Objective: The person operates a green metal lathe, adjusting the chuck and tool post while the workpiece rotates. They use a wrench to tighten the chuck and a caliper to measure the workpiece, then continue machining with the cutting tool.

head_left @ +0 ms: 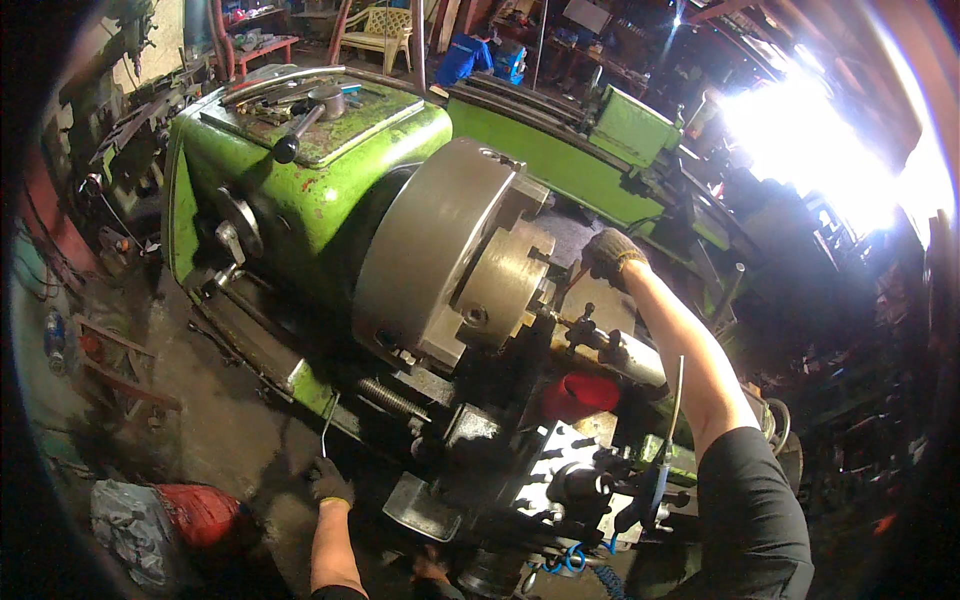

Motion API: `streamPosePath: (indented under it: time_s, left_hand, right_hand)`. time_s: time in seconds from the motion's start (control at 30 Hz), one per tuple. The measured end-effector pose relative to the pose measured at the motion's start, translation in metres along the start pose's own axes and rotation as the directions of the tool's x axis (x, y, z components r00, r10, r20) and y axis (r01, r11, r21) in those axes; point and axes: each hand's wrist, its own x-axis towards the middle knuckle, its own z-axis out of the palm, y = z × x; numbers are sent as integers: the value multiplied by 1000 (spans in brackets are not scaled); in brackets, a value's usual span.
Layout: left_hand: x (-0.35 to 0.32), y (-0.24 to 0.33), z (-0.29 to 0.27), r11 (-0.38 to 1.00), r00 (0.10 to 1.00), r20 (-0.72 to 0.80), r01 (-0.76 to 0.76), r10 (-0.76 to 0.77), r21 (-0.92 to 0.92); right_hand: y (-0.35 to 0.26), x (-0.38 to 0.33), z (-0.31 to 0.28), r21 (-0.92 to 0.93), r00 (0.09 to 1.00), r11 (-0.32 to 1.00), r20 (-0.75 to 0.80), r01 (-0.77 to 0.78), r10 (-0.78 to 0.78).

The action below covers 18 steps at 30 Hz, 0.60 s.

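My left hand [331, 482], in a dark knit glove, is closed around the lower end of a thin bent metal lever [329, 425] at the front of the green lathe [300, 190]. Past the big steel chuck [435, 240], my right hand [610, 257], gloved too, has its fingers curled on a slim reddish-brown tool [571, 287] whose kind I cannot make out. The tool's lower end points down beside the round metal workpiece [507, 285] gripped by the chuck jaws. A narrow shaft [572, 322] in the tailstock quill [635, 358] lines up with the workpiece.
Below the quill lie a red container [582, 396] and the tool post [578, 484] with blue hoses. Loose tools and a metal cup [326, 100] rest on the headstock. A red and grey bag [200, 512] sits on the floor at left. Another green machine [560, 165] stands behind.
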Motion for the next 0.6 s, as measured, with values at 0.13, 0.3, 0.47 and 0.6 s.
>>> streamPosePath:
  time_s: [0.13, 0.3, 0.47, 0.6]
  left_hand:
    - [1, 15, -16, 978, 995, -96, -23, 3, -205]
    - [-8, 8, -29, 966, 987, -152, 17, -58, -258]
    - [-23, 2, -67, 924, 987, -98, 85, -130, -372]
    - [-12, -5, -40, 938, 974, -163, 94, -156, -335]
  right_hand:
    - [-1, 25, 17, -5, 1000, 1000, 6, -2, 2]
    - [-31, 33, 5, 346, 1000, 938, 27, -8, -2]
    - [-46, -22, -24, 294, 999, 955, 12, -36, 34]
    - [-35, -33, -36, 353, 991, 933, 129, -71, 26]
